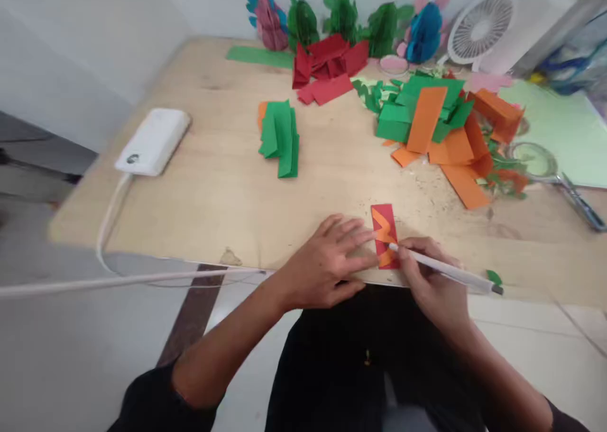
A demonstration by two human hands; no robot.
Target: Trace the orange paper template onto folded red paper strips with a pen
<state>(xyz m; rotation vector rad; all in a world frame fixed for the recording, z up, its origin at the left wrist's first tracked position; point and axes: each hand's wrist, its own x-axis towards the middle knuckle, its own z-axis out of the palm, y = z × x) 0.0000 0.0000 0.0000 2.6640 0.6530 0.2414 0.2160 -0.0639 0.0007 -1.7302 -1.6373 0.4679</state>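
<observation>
A small red paper strip (pixel 385 214) lies near the table's front edge, with a curvy orange paper cutout (pixel 385 233) on top of it. My left hand (pixel 334 261) rests flat on the table, its fingers spread and the fingertips touching the left side of the papers. In my right hand (pixel 434 280) is a slim white pen (pixel 448 269), gripped between thumb and fingers. The pen's tip meets the orange cutout's right side; its dark end points to the lower right.
Folded green papers (pixel 279 138) lie mid-table, and red folded papers (pixel 327 65) behind them. Green and orange scraps (pixel 429 122) pile up at right, beside scissors (pixel 576 198). A white power bank (pixel 155 141) with a cable sits left. Paper figures (pixel 341 18) and a fan (pixel 481 30) line the back.
</observation>
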